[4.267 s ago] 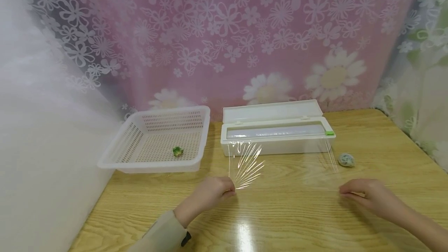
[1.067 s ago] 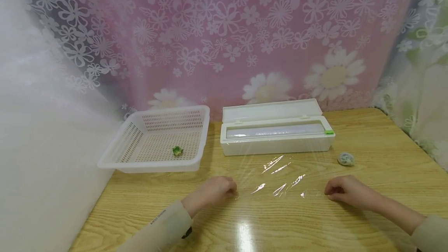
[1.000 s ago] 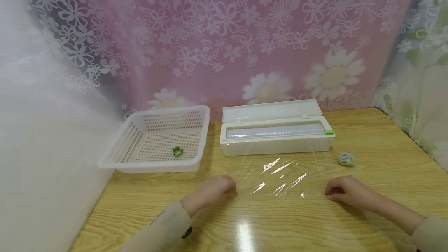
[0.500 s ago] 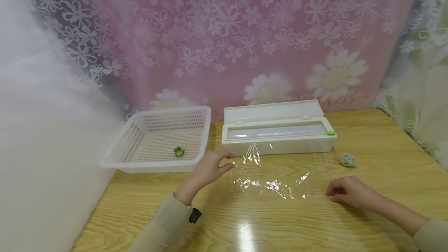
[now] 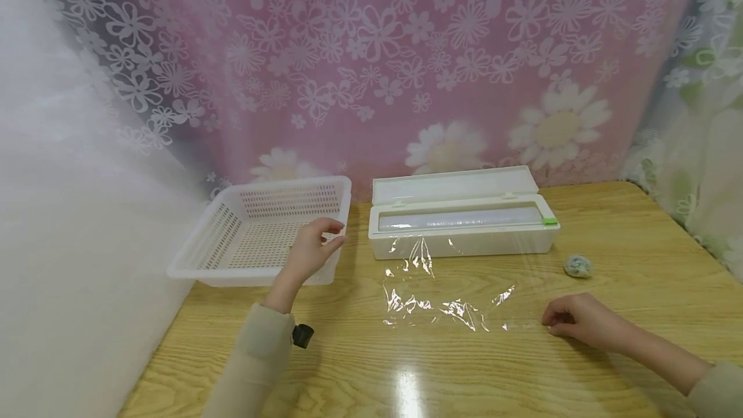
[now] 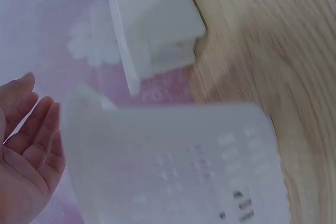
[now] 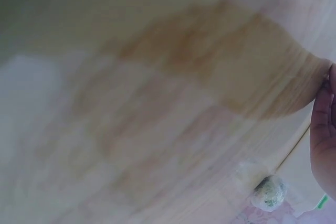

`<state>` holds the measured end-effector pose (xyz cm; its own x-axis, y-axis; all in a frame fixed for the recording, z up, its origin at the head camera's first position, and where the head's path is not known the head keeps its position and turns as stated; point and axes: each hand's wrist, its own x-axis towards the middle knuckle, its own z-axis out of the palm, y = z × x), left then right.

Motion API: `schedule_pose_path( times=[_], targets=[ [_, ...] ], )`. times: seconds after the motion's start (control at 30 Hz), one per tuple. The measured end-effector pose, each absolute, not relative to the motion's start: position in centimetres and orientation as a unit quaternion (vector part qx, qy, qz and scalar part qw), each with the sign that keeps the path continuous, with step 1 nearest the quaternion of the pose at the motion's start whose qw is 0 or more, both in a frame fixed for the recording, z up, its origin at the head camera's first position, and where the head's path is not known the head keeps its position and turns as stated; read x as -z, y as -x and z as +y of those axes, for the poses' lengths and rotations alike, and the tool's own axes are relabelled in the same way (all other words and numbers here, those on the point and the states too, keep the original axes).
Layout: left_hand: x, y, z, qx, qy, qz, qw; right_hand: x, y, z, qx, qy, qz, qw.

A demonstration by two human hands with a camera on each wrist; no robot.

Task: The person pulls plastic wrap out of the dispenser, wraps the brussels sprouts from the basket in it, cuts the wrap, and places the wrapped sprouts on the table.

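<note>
A clear sheet of cling film (image 5: 458,308) stretches from the white wrap dispenser (image 5: 464,245) over the table, its left part wrinkled and lying loose. My right hand (image 5: 586,322) pinches the sheet's near right corner close to the tabletop; in the right wrist view the fingers (image 7: 321,116) press together. My left hand (image 5: 310,250) hovers over the right side of a white plastic basket (image 5: 232,274), fingers loosely curved and holding nothing. It hides the small green leafy ball from the head view; only dark green bits (image 6: 242,203) show through the basket's slots in the left wrist view.
A round thing wrapped in film (image 5: 578,266) lies right of the dispenser. The dispenser's lid (image 5: 455,187) stands raised at the back, with a green cutter slide (image 5: 549,221) at its right end. A flowered curtain (image 5: 371,69) hangs behind the wooden table (image 5: 371,373).
The sheet was drawn out toward me and lowered. My left hand let go of its corner and moved left and up over the basket. The right hand shifted slightly left, keeping its pinch.
</note>
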<state>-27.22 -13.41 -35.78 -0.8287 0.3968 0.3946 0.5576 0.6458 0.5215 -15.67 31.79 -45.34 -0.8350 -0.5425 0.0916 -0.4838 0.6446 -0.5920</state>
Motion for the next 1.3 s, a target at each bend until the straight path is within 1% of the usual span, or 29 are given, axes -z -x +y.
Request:
schedule_pose_path(
  times=[0.23,0.47,0.6,0.8,0.93,1.17,1.3],
  targets=[
    [36.1,29.6,-16.9,0.333,0.204,-0.915,0.105,45.4,15.7,31.7,0.314,0.297,0.901,0.034],
    [36.5,31.3,-19.1,0.295,0.157,-0.939,0.079,45.5,15.6,31.8,0.311,0.306,0.900,0.023],
    [36.6,32.1,-19.6,0.279,0.135,-0.949,0.051,45.5,15.7,31.9,0.314,0.302,0.900,0.026],
    [37.0,32.8,-19.9,0.247,0.118,-0.962,0.007,45.5,15.7,32.0,0.324,0.294,0.898,0.046],
    [37.4,33.3,-20.0,0.241,0.109,-0.964,-0.019,45.5,15.7,32.0,0.327,0.303,0.894,0.041],
    [38.1,33.9,-19.9,0.211,0.109,-0.971,-0.032,45.6,15.7,32.0,0.328,0.313,0.891,0.029],
    [38.5,34.2,-19.9,0.179,0.112,-0.976,-0.053,45.7,15.7,32.0,0.327,0.312,0.892,0.025]
  ],
)
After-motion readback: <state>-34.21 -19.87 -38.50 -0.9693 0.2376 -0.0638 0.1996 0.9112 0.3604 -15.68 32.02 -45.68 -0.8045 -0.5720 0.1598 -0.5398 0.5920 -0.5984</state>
